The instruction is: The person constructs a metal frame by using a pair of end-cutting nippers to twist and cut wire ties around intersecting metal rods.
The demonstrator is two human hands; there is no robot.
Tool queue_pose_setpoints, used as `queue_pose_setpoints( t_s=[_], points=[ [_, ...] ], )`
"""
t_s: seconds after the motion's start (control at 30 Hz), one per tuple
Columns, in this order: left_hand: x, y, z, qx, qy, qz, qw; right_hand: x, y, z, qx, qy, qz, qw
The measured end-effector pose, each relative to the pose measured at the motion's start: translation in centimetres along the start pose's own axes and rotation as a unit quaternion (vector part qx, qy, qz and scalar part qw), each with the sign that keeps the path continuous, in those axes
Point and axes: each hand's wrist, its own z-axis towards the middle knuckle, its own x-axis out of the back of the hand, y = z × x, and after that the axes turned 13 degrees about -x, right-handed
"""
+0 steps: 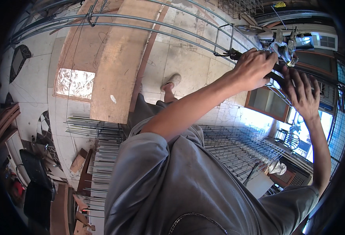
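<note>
My left hand [254, 69] is closed around a dark hand tool with bar-like handles [275, 76]; most of it is hidden by the fingers. Its dark head [233, 54] meets the long steel bars of a rebar cage [172, 28], beside a bent wire stirrup [224, 39]. Close by on the right, my right hand [303, 92] has its fingers stretched out and apart over the far end of the tool. Whether its palm touches the handle cannot be made out.
Wooden boards [115, 58] lie under the cage at left. Many rebar ends [106, 156] and a steel mesh [235, 145] are around my body. A black chair [37, 184] stands lower left. A motorbike [284, 49] is beyond my hands, and my sandalled foot [171, 82] is on the tiles.
</note>
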Motion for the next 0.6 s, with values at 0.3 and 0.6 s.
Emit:
queue_pose_setpoints(
  t_s=[0.3, 0.6],
  points=[
    [0.1, 0.3, 0.3, -0.012, -0.046, 0.029, 0.998, 0.4, 1.0, 2.2, -0.012, -0.183, 0.06, 0.981],
    [0.3, 5.9, -2.9, -0.068, -0.01, 0.062, 0.996, 1.3, 0.2, 4.3, -0.172, -0.384, 0.439, 0.794]
  ],
)
